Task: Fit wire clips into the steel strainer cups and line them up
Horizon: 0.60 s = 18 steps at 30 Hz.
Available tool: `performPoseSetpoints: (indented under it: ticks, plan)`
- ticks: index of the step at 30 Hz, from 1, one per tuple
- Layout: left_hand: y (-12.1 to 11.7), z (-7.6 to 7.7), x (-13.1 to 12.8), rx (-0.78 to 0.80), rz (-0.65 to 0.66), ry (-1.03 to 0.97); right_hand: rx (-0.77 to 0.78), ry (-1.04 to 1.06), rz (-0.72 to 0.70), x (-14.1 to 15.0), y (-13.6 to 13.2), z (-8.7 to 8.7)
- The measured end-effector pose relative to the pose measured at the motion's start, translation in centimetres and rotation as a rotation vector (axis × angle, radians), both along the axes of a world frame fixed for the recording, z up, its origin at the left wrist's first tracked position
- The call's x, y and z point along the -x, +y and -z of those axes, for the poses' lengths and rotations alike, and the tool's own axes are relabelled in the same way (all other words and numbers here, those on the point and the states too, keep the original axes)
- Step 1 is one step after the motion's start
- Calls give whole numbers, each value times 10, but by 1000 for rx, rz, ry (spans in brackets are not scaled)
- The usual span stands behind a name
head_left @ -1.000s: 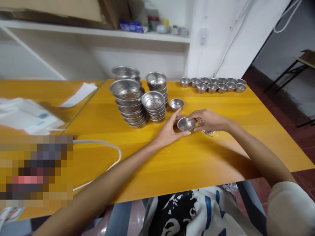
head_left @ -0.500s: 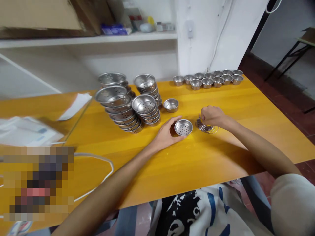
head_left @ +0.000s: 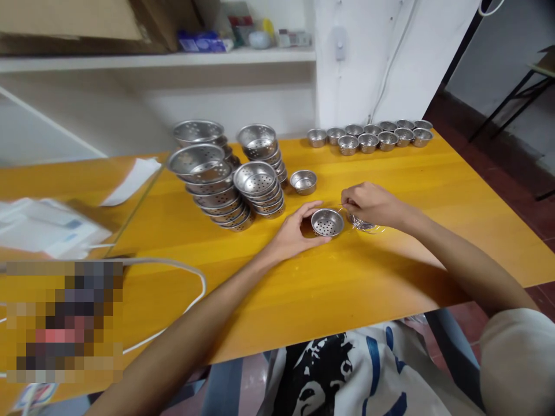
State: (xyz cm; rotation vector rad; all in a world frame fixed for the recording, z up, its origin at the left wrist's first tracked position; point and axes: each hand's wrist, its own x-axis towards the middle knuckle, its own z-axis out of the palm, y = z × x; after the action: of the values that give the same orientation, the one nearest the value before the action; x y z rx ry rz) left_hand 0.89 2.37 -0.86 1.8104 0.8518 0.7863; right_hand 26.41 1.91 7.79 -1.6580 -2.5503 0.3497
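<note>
My left hand (head_left: 291, 234) curls around a small perforated metal cup (head_left: 327, 224) standing on the table, thumb and fingers on its sides. Just right of the cup, my right hand (head_left: 368, 202) is closed in a pinch on a thin wire ring (head_left: 340, 209), of which only a short bit shows near the cup's rim. Under the right hand lies a pile of wire rings (head_left: 365, 225), partly covered by it. Another small metal cup (head_left: 303, 182) stands alone behind the left hand.
Stacks of larger perforated bowls (head_left: 202, 164) and smaller perforated cups (head_left: 255, 180) stand left on the yellow table (head_left: 277, 300). Two rows of small cups (head_left: 368, 143) line the back right. A white cable (head_left: 191, 268), plastic packaging (head_left: 47, 228) and a blurred-out patch are at left.
My right hand has moved a little left from the ring pile toward the cup, with a wire now showing at its fingertips. My left hand stays around the cup.
</note>
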Motion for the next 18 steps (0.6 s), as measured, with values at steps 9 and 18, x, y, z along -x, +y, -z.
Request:
performPoseSetpoints:
  ticks: [9, 18]
  plan:
    - [-1, -4, -1, -19, 7, -12, 18, 279, -9, -3, 6, 4]
    - [-2, -2, 0, 25, 17, -53, -92, 281, -168, 16, -1, 34]
